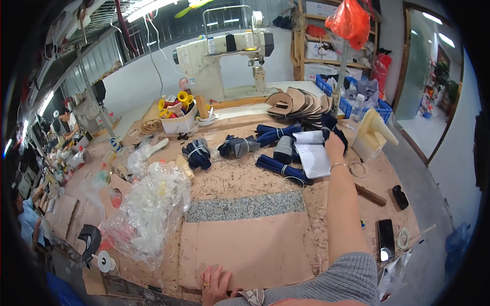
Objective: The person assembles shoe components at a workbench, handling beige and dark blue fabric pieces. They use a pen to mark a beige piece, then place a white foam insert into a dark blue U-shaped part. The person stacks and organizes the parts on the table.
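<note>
My right arm stretches to the far right of the table. There my right hand (335, 145) is closed on a dark navy bundle of fabric pieces (341, 131), its fingertips partly hidden by the cloth. Beside it lies an open notebook (313, 159) with white pages. More tied navy bundles (280, 167) and a navy and grey bundle (240, 146) lie left of the notebook. At the near edge, my left hand (215, 281) rests with fingers spread on a brown cardboard sheet (250, 250). A speckled grey stone strip (245, 208) shows beyond the cardboard.
Crumpled clear plastic (153, 204) covers the left side. A sewing machine (219, 61) stands at the back, near a white tub of thread cones (178, 120) and stacked cardboard pieces (298, 104). A phone (386, 239) and a brown wooden stick (370, 195) lie right.
</note>
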{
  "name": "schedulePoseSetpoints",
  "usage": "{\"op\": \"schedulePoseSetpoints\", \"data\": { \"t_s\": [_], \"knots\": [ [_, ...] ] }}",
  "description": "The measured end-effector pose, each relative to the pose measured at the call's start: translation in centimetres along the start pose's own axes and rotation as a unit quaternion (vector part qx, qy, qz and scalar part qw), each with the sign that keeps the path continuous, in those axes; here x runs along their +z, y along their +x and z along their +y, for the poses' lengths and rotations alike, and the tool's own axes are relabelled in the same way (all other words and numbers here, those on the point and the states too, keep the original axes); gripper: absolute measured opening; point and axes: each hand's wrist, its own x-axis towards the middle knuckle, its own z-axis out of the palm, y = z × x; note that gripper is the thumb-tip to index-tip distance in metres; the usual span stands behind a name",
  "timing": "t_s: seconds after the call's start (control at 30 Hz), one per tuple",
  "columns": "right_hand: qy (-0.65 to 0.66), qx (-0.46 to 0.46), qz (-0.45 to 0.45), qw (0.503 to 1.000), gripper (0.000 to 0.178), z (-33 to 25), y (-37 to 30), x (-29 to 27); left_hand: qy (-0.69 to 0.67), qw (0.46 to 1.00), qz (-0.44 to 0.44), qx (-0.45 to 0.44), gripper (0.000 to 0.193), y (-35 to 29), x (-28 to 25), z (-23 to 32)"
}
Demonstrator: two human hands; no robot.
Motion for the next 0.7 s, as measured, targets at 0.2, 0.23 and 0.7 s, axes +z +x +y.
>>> {"op": "schedulePoseSetpoints", "data": {
  "t_s": [0.2, 0.23, 0.7],
  "knots": [
    [0.324, 0.018, 0.200, 0.925, 0.040, -3.3, -0.5, -10.4, -0.028, 0.999, 0.019, -0.004, 0.054, -0.2, -0.2, 0.3],
    [0.434, 0.025, 0.174, 0.884, 0.037, -2.8, -1.1, -11.7, -0.034, 0.999, 0.029, 0.010, 0.053, 0.0, -0.2, 0.2],
    [0.840, 0.131, -0.349, 0.394, 0.037, -18.3, -43.5, -26.5, -0.870, 0.431, 0.076, -0.225, 0.042, 3.9, -0.5, 1.7]
  ]
}}
